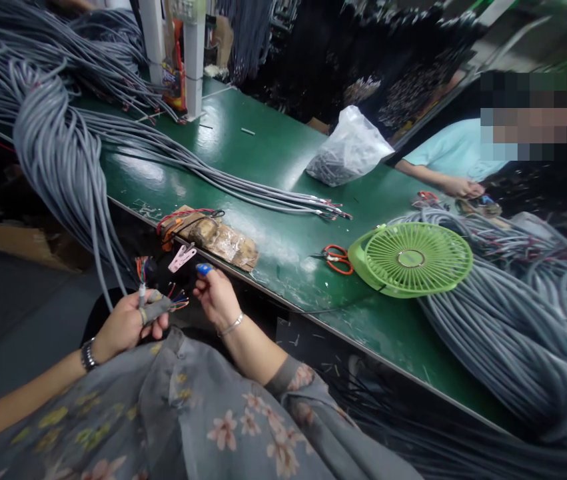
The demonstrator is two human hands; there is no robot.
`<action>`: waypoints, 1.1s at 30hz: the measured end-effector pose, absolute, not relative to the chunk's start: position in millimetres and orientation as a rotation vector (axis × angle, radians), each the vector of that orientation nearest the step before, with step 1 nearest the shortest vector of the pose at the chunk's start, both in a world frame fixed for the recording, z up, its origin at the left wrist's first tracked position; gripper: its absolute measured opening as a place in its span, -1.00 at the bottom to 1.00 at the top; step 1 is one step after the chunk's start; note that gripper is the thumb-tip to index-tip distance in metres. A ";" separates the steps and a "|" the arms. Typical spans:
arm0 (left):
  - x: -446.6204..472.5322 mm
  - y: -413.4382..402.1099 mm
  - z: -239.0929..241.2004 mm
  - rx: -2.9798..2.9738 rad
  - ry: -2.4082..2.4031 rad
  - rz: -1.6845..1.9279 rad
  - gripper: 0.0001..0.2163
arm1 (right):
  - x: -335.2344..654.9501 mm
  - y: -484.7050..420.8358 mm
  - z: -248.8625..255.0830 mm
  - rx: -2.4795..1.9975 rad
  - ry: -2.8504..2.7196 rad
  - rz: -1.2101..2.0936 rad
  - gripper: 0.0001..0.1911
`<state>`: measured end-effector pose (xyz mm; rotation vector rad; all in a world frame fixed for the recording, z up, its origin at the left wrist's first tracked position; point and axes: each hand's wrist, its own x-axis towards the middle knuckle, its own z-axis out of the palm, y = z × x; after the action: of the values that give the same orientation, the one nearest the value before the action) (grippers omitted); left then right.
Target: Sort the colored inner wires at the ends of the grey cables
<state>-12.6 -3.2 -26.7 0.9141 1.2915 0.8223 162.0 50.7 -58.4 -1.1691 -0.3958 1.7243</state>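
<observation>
At seven o'clock, below the surface [263, 153] edge, the left hand [126, 327] was closed around a grey cable end [156, 305], its coloured wires [179, 301] fanned out toward the right. The right hand [217, 297], just beside at six o'clock, was loosely curled, a blue-capped fingertip [204, 269] raised and pinching nothing I could make out. Finished-looking cables [243, 190] lay across the surface at twelve o'clock, while a thick hanging bundle [58, 153] at ten o'clock looked still unworked, so plenty seemed left.
</observation>
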 end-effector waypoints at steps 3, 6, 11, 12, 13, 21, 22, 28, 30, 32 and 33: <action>-11.1 -1.7 -24.5 0.824 1.289 0.924 -0.62 | 171.5 44.8 -58.3 -1.066 -0.578 1.891 -0.53; -6.7 0.4 -19.5 0.818 1.292 0.956 -0.61 | 172.4 38.3 -54.9 -1.065 -0.791 1.926 -0.42; -1.2 1.4 -12.4 0.839 1.325 0.955 -0.65 | 165.0 38.9 -42.5 -0.978 -0.995 1.870 -0.44; -1.1 1.2 -12.1 0.845 1.326 0.952 -0.66 | 163.0 39.1 -41.4 -0.983 -0.991 1.861 -0.45; -1.3 0.9 -12.2 0.848 1.327 0.950 -0.66 | 160.8 38.8 -41.1 -0.995 -0.986 1.849 -0.46; 3.8 -1.4 -12.9 0.748 1.387 1.107 -0.62 | 143.4 30.6 -51.0 -1.064 -0.938 1.667 -0.45; 5.0 -1.1 -12.0 0.726 1.389 1.124 -0.63 | 142.4 30.2 -51.6 -1.064 -0.934 1.663 -0.45; 5.3 -0.6 -10.4 0.677 1.393 1.162 -0.65 | 146.0 29.0 -52.1 -1.050 -0.957 1.752 -0.41; 4.0 -1.5 -11.6 0.684 1.385 1.158 -0.65 | 147.5 28.4 -52.3 -1.067 -0.962 1.751 -0.43; 3.4 -2.5 -13.0 0.689 1.379 1.146 -0.63 | 147.7 28.1 -52.3 -1.091 -0.953 1.738 -0.46; 3.4 -2.8 -13.6 0.689 1.381 1.144 -0.63 | 147.4 28.0 -52.1 -1.099 -0.947 1.735 -0.47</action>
<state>3.4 -2.8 -13.6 0.6894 1.3807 1.1437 147.4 28.0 -52.1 -1.0991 -0.9469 1.7351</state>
